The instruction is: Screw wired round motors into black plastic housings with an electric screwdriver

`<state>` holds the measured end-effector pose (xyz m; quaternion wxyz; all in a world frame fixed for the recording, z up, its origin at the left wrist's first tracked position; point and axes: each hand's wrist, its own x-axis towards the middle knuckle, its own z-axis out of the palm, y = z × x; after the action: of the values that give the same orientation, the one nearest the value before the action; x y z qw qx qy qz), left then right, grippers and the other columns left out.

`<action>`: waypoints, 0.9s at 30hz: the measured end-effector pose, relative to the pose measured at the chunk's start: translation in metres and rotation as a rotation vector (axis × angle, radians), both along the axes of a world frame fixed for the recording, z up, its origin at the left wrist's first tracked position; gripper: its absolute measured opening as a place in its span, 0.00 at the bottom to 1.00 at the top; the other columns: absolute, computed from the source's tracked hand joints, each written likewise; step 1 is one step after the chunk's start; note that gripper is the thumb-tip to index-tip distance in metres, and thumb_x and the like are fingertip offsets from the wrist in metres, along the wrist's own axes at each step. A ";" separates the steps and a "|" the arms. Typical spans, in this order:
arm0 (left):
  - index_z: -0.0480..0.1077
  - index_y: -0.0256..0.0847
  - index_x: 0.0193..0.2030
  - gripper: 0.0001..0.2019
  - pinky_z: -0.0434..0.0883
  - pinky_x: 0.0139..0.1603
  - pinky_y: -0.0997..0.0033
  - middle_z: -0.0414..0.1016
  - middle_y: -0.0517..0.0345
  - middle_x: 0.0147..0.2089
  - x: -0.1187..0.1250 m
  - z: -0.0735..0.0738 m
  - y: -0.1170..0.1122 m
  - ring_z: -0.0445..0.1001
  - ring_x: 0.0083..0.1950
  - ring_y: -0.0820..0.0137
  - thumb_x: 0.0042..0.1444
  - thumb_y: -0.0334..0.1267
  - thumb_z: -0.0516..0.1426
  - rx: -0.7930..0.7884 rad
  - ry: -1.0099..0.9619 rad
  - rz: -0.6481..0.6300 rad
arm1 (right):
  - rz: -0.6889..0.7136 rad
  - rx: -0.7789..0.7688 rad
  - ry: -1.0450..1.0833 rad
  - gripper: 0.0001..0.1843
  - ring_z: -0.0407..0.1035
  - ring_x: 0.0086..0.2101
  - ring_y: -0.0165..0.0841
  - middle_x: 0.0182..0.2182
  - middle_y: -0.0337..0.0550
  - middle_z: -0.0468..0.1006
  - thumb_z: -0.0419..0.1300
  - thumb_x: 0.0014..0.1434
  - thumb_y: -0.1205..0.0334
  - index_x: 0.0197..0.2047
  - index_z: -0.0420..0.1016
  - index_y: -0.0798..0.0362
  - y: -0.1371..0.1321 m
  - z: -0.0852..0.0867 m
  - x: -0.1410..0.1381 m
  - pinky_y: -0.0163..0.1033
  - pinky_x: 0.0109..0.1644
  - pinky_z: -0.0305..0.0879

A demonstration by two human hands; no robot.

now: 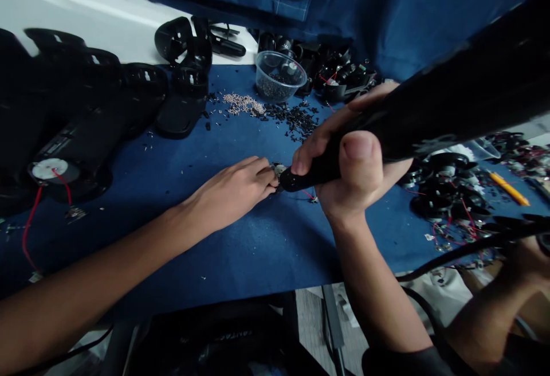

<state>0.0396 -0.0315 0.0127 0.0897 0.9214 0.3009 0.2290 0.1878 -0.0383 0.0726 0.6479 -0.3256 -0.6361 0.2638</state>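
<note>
Black electric screwdriver (412, 124) fills my right hand (352, 169), fist tight around it; my left hand (240, 187) pinches 1 small metal part (278, 169) at its tip, nearer me than the clear cup (279, 75).

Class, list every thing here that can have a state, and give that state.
left hand: pinching the small part against the blue cloth.
right hand: shut around the screwdriver.
screwdriver: tilted, tip down on the small part.
clear cup: upright, open, holding some small pieces.
silver screws: loose heap on the cloth.
round speaker: lying flat, red wires attached.
</note>
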 end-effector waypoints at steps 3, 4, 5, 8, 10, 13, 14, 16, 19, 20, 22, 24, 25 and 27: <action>0.69 0.34 0.43 0.07 0.69 0.52 0.65 0.68 0.52 0.42 0.000 0.000 0.000 0.69 0.47 0.67 0.63 0.32 0.52 -0.014 -0.006 -0.006 | -0.090 -0.066 -0.070 0.19 0.64 0.18 0.31 0.19 0.31 0.64 0.56 0.55 0.42 0.44 0.62 0.43 -0.001 0.000 0.000 0.39 0.25 0.63; 0.69 0.34 0.43 0.07 0.69 0.52 0.65 0.68 0.52 0.42 0.000 0.001 0.001 0.69 0.46 0.67 0.63 0.32 0.52 -0.015 -0.010 -0.010 | -0.110 -0.080 -0.074 0.20 0.64 0.19 0.31 0.18 0.31 0.63 0.55 0.55 0.41 0.44 0.62 0.42 -0.002 0.000 0.000 0.39 0.25 0.63; 0.69 0.34 0.43 0.06 0.69 0.51 0.65 0.68 0.53 0.42 0.000 0.001 0.001 0.69 0.46 0.68 0.63 0.32 0.52 -0.017 -0.012 -0.014 | -0.117 -0.085 -0.068 0.20 0.64 0.19 0.31 0.19 0.31 0.63 0.55 0.55 0.40 0.44 0.61 0.42 -0.002 0.000 0.000 0.39 0.25 0.63; 0.69 0.35 0.42 0.06 0.69 0.49 0.67 0.68 0.54 0.41 0.000 0.002 0.001 0.68 0.44 0.69 0.63 0.31 0.52 -0.029 -0.019 -0.017 | -0.146 -0.080 0.035 0.15 0.62 0.18 0.30 0.20 0.31 0.62 0.56 0.56 0.45 0.42 0.61 0.42 -0.003 0.007 0.001 0.39 0.23 0.61; 0.69 0.35 0.42 0.06 0.69 0.49 0.68 0.68 0.54 0.41 -0.001 0.003 -0.001 0.68 0.44 0.69 0.63 0.31 0.52 -0.023 0.003 -0.025 | -0.214 -0.060 0.172 0.10 0.59 0.16 0.28 0.20 0.30 0.62 0.54 0.57 0.49 0.39 0.61 0.44 -0.005 0.014 0.005 0.37 0.19 0.59; 0.69 0.34 0.43 0.09 0.69 0.47 0.65 0.67 0.52 0.41 -0.004 0.005 -0.004 0.67 0.44 0.66 0.65 0.31 0.48 0.063 0.116 -0.012 | -0.383 -0.044 0.334 0.08 0.57 0.15 0.26 0.19 0.30 0.60 0.50 0.59 0.53 0.34 0.61 0.48 -0.011 0.019 0.022 0.34 0.16 0.56; 0.68 0.34 0.44 0.10 0.69 0.47 0.63 0.67 0.51 0.41 -0.005 0.006 -0.005 0.67 0.44 0.65 0.65 0.31 0.47 0.099 0.165 0.005 | -0.442 -0.065 0.358 0.08 0.58 0.16 0.25 0.20 0.30 0.60 0.50 0.60 0.54 0.33 0.61 0.49 -0.013 0.017 0.030 0.34 0.17 0.57; 0.68 0.33 0.44 0.10 0.68 0.46 0.62 0.67 0.50 0.41 -0.007 0.007 -0.005 0.67 0.45 0.63 0.65 0.30 0.46 0.144 0.239 0.036 | -0.543 -0.119 0.413 0.10 0.60 0.17 0.25 0.20 0.31 0.61 0.52 0.59 0.52 0.33 0.62 0.50 -0.017 0.008 0.048 0.33 0.19 0.60; 0.67 0.33 0.41 0.10 0.68 0.45 0.63 0.66 0.50 0.41 -0.007 0.007 -0.005 0.67 0.44 0.64 0.65 0.31 0.46 0.118 0.237 0.063 | -0.644 -0.206 0.507 0.13 0.63 0.21 0.24 0.21 0.31 0.62 0.56 0.57 0.50 0.33 0.62 0.51 -0.022 -0.013 0.075 0.32 0.24 0.65; 0.67 0.33 0.40 0.09 0.68 0.45 0.64 0.66 0.51 0.41 -0.007 0.007 -0.004 0.67 0.44 0.65 0.65 0.31 0.46 0.095 0.213 0.079 | -0.663 -0.245 0.532 0.14 0.64 0.21 0.24 0.22 0.31 0.62 0.57 0.56 0.49 0.34 0.62 0.51 -0.024 -0.020 0.082 0.33 0.25 0.66; 0.67 0.34 0.40 0.08 0.69 0.45 0.64 0.65 0.52 0.40 -0.007 0.007 -0.002 0.66 0.42 0.66 0.65 0.32 0.47 0.053 0.171 0.112 | -0.677 -0.333 0.579 0.17 0.65 0.23 0.25 0.22 0.31 0.64 0.59 0.55 0.47 0.34 0.62 0.51 -0.026 -0.032 0.092 0.33 0.27 0.68; 0.66 0.34 0.40 0.07 0.69 0.47 0.63 0.65 0.52 0.40 -0.009 0.008 -0.001 0.66 0.42 0.67 0.65 0.31 0.48 0.038 0.160 0.128 | -0.670 -0.416 0.616 0.19 0.66 0.23 0.25 0.22 0.32 0.65 0.60 0.53 0.46 0.36 0.62 0.52 -0.027 -0.039 0.098 0.34 0.29 0.70; 0.66 0.34 0.40 0.06 0.68 0.47 0.63 0.65 0.52 0.40 -0.010 0.008 0.000 0.66 0.43 0.67 0.64 0.31 0.49 0.037 0.161 0.136 | -0.663 -0.456 0.627 0.20 0.66 0.23 0.25 0.22 0.32 0.66 0.60 0.52 0.45 0.37 0.62 0.51 -0.028 -0.042 0.100 0.34 0.29 0.70; 0.65 0.34 0.40 0.06 0.69 0.46 0.65 0.64 0.51 0.42 -0.013 0.009 0.001 0.67 0.43 0.68 0.64 0.31 0.48 0.042 0.150 0.156 | -0.648 -0.536 0.632 0.21 0.67 0.23 0.26 0.22 0.31 0.67 0.62 0.51 0.45 0.38 0.61 0.51 -0.028 -0.045 0.100 0.35 0.30 0.71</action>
<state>0.0263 -0.0304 0.0218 0.0297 0.9115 0.3726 0.1719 0.2882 -0.0665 0.0276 0.7504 -0.5645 -0.1865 0.2889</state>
